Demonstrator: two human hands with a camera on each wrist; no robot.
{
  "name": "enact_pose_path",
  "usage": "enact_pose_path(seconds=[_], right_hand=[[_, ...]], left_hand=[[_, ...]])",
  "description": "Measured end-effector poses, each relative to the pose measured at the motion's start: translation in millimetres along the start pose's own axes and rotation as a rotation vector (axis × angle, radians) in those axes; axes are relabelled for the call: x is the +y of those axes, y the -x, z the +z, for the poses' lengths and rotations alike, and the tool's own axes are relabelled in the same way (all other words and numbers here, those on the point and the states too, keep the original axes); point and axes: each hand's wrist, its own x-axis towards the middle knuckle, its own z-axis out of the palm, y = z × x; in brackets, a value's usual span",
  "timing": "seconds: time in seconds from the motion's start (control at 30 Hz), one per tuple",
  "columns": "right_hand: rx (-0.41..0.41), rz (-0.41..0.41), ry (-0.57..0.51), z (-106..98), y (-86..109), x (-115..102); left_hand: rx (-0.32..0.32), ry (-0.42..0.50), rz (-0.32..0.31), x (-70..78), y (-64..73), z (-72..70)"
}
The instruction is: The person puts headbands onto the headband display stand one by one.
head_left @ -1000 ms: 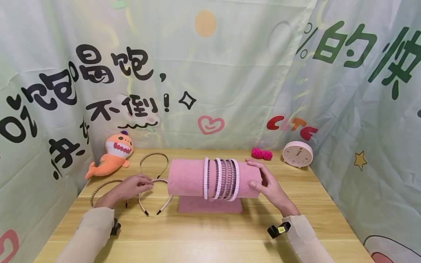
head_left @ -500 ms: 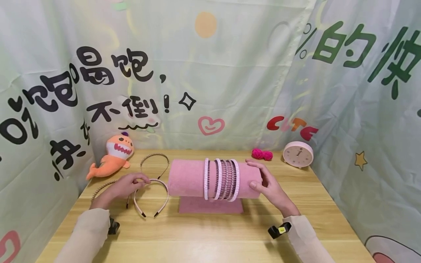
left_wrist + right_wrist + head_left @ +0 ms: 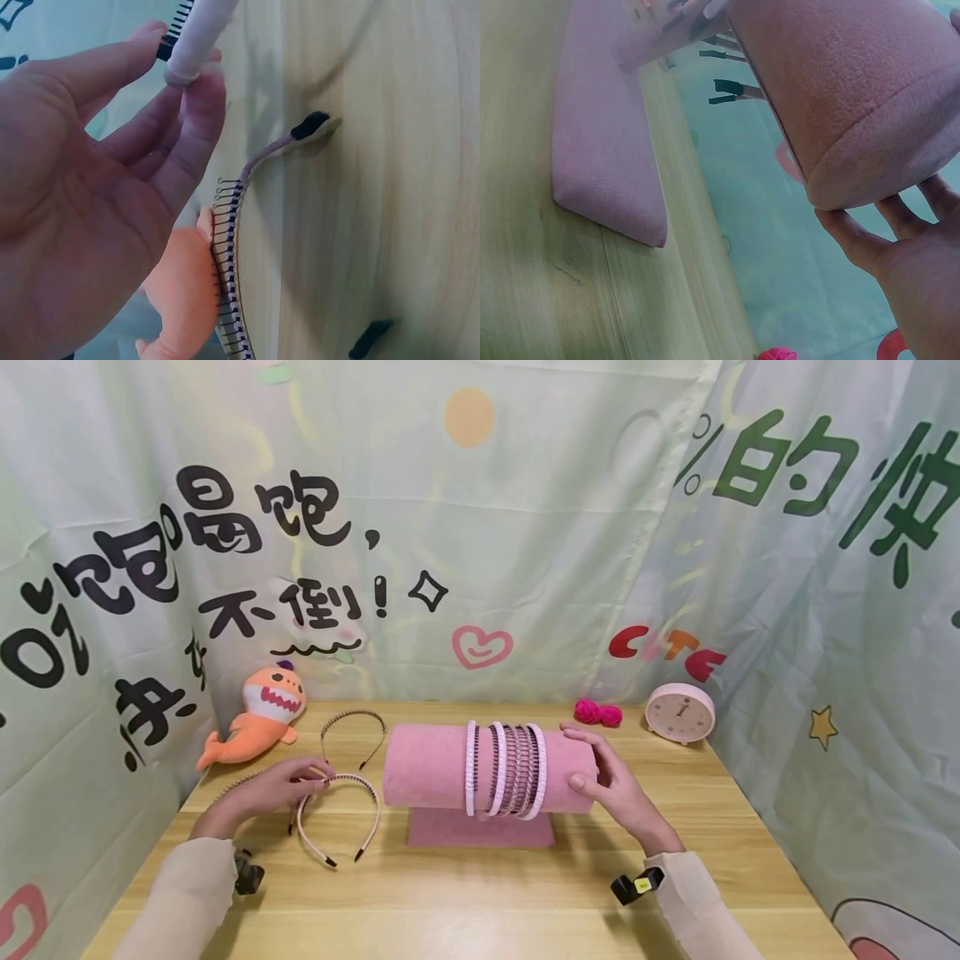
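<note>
- Headband [image 3: 377,806], pale, with dark comb teeth and dark end tips: located left of the display stand. Arch points to the far side, both tips to the near side. Contact between tips and surface [image 3: 637,927] cannot be determined.
- Left hand [image 3: 279,787]: fingers pinch the headband at the left part of its arch; the left wrist view shows thumb and fingers meeting at the band.
- Right hand [image 3: 615,785]: fingers grip the right end of the display stand, thumb on the near side of the roll. In the right wrist view, fingertips touch the end of the roll.
- Display stand [image 3: 427,768], pink and plush-covered: horizontal roll running left to right above a flat base on the surface.
- Mounted headbands [image 3: 470,768]: fitted around the roll, middle to right of centre. Three white bands are visible; narrower toothed bands sit between the middle and right white ones. Dark tips project below the roll in the right wrist view.
- Far headband [image 3: 352,712], thin and toothed: on the surface, beyond the headband in the left hand.
- Left headband [image 3: 232,270], toothed, dark-tipped: partly hidden behind the left hand in the head view.
- Plush toy [image 3: 258,731], orange and white: far left of the surface.
- Yarn balls [image 3: 597,712], bright pink: far side, beyond the right end of the roll.
- Clock [image 3: 680,712], round, pale rim: far right, beside the yarn balls.
- Printed curtain [image 3: 540,527]: behind the surface and along both sides.
</note>
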Motion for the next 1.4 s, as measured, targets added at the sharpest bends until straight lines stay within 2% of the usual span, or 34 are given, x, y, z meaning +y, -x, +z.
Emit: enact_pose_path(seconds=[0.1,0.4,0.7,0.93,1.03,1.13,1.4], right_hand=[[0.001,-0.002,0.001,0.3,-0.1,-0.3],[0.003,-0.005,0.001,0.3,-0.1,-0.5],[0.004,-0.007,-0.006,0.3,0.2,1.3],[0.003,-0.018,-0.013,-0.1,-0.3,1.3],[0.001,-0.020,-0.016,-0.1,-0.3,1.0],[0.001,-0.022,-0.019,-0.1,-0.2,0.7],[0.002,-0.015,-0.017,0.4,0.1,0.1]], left_hand=[[-0.010,0.052,-0.039,-1.1,4.1,-3.0],[-0.050,0.117,-0.008,-6.7,13.5,-10.1],[-0.006,0.075,0.018,-14.7,19.6,-11.0],[-0.064,0.194,-0.066,-18.8,31.4,-17.5],[-0.070,0.253,-0.074,-19.4,36.2,-19.7],[-0.055,0.305,-0.068,-20.3,39.7,-20.6],[-0.014,0.358,-0.038,-21.9,47.6,-20.5]])
